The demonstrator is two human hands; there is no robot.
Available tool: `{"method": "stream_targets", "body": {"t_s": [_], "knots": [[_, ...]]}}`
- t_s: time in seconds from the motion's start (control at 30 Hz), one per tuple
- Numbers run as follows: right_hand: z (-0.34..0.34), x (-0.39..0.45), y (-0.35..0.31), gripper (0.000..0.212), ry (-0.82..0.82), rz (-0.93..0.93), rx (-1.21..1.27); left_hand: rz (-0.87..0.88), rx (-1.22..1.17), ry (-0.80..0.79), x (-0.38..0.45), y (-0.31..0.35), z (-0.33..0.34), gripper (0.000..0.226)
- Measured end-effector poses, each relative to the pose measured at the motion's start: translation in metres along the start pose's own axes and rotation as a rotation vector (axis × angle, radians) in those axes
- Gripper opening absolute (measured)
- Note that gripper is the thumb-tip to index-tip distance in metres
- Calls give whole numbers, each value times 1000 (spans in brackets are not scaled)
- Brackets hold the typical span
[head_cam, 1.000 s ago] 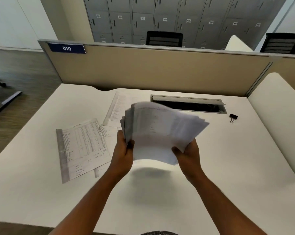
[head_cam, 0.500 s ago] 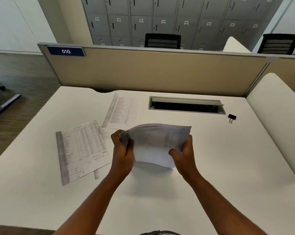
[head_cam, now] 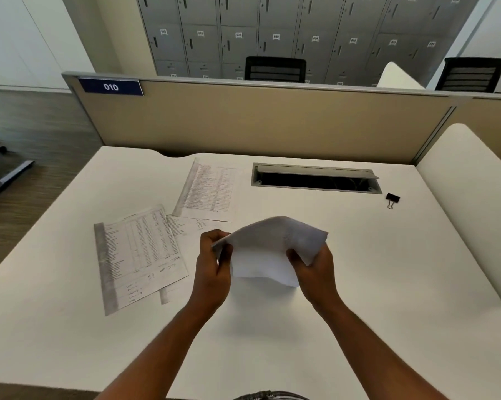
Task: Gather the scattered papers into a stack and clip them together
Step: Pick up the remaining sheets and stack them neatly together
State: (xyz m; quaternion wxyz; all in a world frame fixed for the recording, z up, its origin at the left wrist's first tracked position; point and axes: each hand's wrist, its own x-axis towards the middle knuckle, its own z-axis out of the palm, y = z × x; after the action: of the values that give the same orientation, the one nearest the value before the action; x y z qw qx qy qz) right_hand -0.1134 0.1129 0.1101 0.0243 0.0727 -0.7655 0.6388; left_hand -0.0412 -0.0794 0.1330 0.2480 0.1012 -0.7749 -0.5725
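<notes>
Together, left hand [head_cam: 213,272] and right hand [head_cam: 315,272] grip a bowed, blurred paper stack [head_cam: 269,249].

A beige fabric partition [head_cam: 272,119] crosses mid-frame; grey metal lockers [head_cam: 272,30] fill the top, brown wood-look floor [head_cam: 35,134] lies at left.

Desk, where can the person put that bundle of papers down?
Bare desk lies right of the right hand, below the binder clip, and along the near edge. Left of the left hand it's crowded with loose sheets.
</notes>
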Motion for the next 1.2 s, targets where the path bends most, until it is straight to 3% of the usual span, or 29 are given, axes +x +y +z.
{"method": "stream_targets", "body": {"t_s": [0.1, 0.23, 0.33, 0.4, 0.5, 0.6, 0.73, 0.87, 1.03, 1.1, 1.2], "knots": [[2, 4, -3, 46, 83, -15, 20, 0, -22, 69, 5, 8, 4, 18], [-5, 9, -5, 64, 65, 14, 92, -18, -66, 110, 8, 6, 4, 25], [5, 4, 1, 50, 47, 60, 32, -53, -23, 10, 1, 0, 11, 26], [6, 5, -1, 42, 89, 54, 32, -71, -28, 36, 4, -1, 12, 25], [-4, 8, 0, 48, 94, 39, 81, -46, -54, 89, 6, 0, 7, 26], [-1, 4, 6, 57, 31, 58, 48, -58, -24, 11, 1, -2, 14, 24], [6, 4, 2, 38, 114, 75, 86, -79, -40, 70, 3, 0, 24, 23], [-10, 9, 7, 57, 105, 42, 172, -72, -69, 105, 5, -2, 19, 29], [-3, 9, 15, 24, 37, 102, 51, -111, -51, 51, 3, -10, 23, 30], [-8, 11, 17, 32, 38, 116, 96, -133, -95, 84, 7, -13, 18, 31], [-9, 9, 20, 54, -12, 136, 142, -160, -76, 10, 5, -16, 18, 30]]}}
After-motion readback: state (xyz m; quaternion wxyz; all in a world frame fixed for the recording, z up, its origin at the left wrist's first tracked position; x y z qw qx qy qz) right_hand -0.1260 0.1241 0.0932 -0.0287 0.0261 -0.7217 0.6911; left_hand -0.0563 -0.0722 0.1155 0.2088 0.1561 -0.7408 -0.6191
